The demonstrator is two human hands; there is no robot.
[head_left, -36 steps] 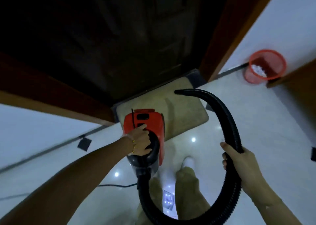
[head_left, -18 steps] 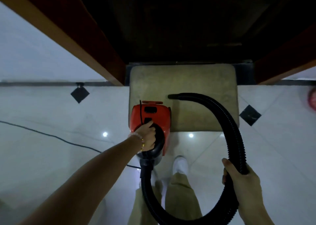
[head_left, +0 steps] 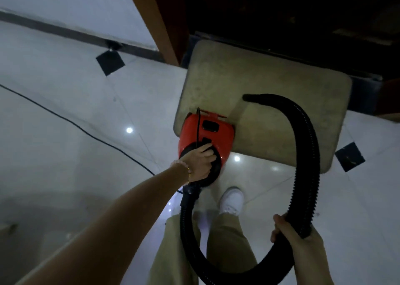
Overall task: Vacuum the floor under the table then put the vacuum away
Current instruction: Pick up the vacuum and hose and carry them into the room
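A small red vacuum with a black handle hangs over the near left corner of a beige doormat. My left hand is closed around its handle, carrying it. A ribbed black hose leaves the vacuum's rear, loops low in front of my legs and arcs up to the right; its open end points left above the mat. My right hand grips the hose on the right side of the loop. The vacuum's black cord trails left across the floor.
The beige doormat lies before a dark doorway with a brown wooden frame. Glossy white tiles with small black diamond insets cover the floor. My white shoe and beige trousers stand just short of the mat.
The view has swung left and tilted, so the doorway and mat now sit to the upper right. The red bin has left the view. Both hands keep their hold.
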